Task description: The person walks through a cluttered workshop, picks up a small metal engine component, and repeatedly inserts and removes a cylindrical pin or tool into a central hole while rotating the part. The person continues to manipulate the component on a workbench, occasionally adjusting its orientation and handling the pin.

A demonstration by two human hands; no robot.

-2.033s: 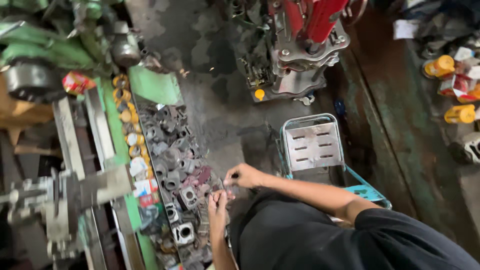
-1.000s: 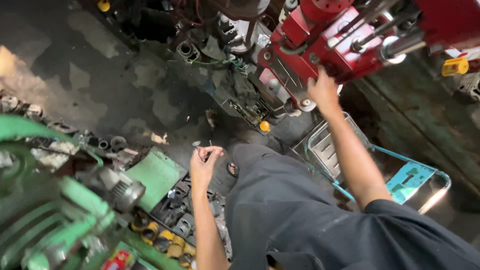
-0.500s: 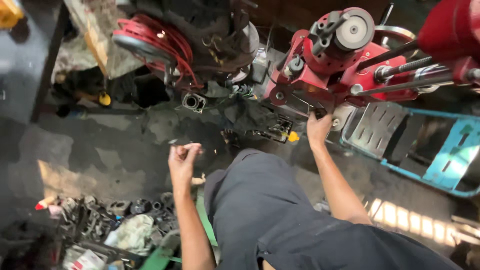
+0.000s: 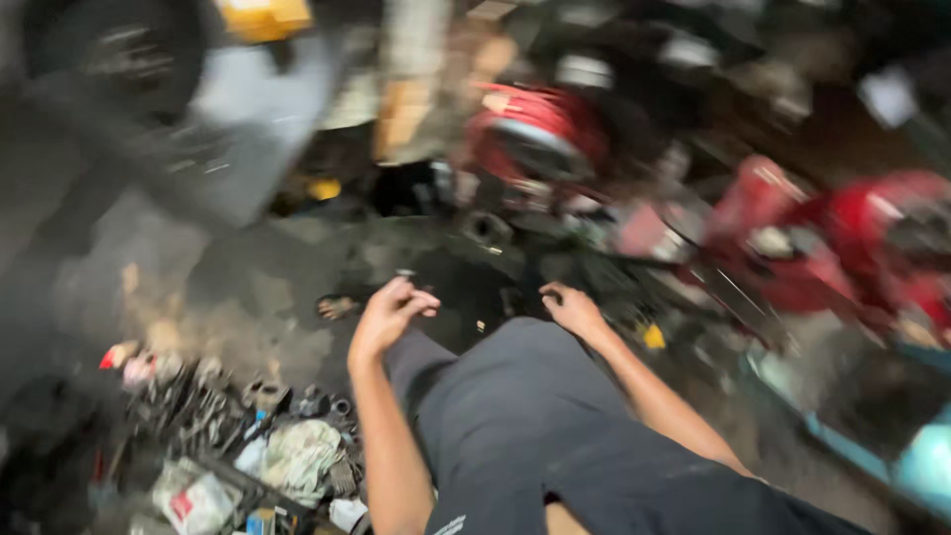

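The left hand (image 4: pixel 388 309) is seen raised in front of the body, its fingers curled in and pinched together around a small dark part (image 4: pixel 406 274) at the fingertips; the part is too blurred to be identified. The right hand (image 4: pixel 572 307) is held lower, just beyond the knee, palm down with fingers loosely bent. Whether anything is gripped in it cannot be told, since the whole view is smeared by motion. Both bare forearms are shown reaching forward over dark trousers (image 4: pixel 535 416), which fill the lower middle of the view.

Beyond the hands, a dark, stained floor (image 4: pixel 248 267) is seen. A foot (image 4: pixel 337 307) is made out on the floor just left of the left hand. To the lower left, a heap of small grey metal parts (image 4: pixel 208 396) is spread out, mixed with a crumpled pale rag (image 4: pixel 297 456) and scraps of white and red packaging (image 4: pixel 193 500).

Further out, a red coiled hose (image 4: pixel 540 129) is seen near the top centre, above the hands. A red machine (image 4: pixel 842 248) is placed to the right, well apart from the right hand. A light blue frame (image 4: pixel 921 461) is glimpsed at the lower right edge. A yellow object (image 4: pixel 263 18) is seen at the top left.
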